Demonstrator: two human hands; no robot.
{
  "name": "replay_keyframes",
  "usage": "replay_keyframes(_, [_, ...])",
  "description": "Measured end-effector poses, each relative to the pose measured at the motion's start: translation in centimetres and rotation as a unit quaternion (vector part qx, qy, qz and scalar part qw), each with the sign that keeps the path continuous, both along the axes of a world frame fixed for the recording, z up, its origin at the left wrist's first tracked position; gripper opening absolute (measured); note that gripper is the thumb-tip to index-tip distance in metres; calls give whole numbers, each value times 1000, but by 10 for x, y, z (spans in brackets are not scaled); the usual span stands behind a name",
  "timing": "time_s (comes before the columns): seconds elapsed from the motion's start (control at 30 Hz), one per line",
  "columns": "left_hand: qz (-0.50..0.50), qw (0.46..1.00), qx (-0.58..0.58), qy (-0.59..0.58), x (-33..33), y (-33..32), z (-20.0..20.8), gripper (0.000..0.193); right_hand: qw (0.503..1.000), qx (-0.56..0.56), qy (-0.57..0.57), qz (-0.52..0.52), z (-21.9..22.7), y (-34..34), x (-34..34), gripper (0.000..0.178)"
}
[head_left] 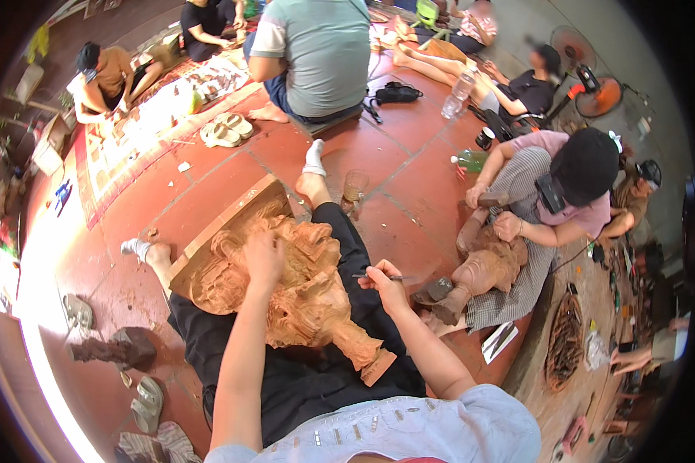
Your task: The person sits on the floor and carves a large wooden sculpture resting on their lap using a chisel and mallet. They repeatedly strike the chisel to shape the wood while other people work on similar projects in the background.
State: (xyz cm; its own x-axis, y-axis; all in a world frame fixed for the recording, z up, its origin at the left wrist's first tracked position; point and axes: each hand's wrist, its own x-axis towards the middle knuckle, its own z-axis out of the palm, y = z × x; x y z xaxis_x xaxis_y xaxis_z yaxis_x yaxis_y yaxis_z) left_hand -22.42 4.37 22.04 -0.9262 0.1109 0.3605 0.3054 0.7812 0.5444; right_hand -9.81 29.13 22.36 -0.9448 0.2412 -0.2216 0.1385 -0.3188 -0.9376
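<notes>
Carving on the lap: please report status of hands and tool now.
Left hand flat on carving, no grip. Right hand shut on thin tool, tip off the wood. Glass stands past the knee, clear.

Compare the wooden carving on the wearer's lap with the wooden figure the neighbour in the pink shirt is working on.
The large orange-brown wooden carving lies across the wearer's black-trousered legs; the smaller, darker brown wooden figure rests against the neighbour's striped trousers. The large carving is steadied by the left hand alone, while the right hand holds a thin tool beside it; the smaller figure has both of the neighbour's hands near its top. Both are unpainted figure carvings.
</notes>
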Motion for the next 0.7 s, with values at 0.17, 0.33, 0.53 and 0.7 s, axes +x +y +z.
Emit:
replay_keyframes(0.17, [-207, 970, 122, -35, 80, 63, 40, 18, 996, 42, 50, 54, -2, -11, -1, 15])
replay_keyframes(0.33, [-189, 978, 93, -4, 88, 57, 39, 19, 991, 89, 53, 82, -9, -21, 11, 14])
replay_keyframes(0.53, [-63, 996, -1, 59, 14, 16, 56, 23, 992, 105, 27, 64, -22, -8, 33, 14])
replay_keyframes(0.7, [-21, 998, -60, 29, -49, -27, 2, 43, 981, 191, 22, 22, -27, -21, 27, 17])
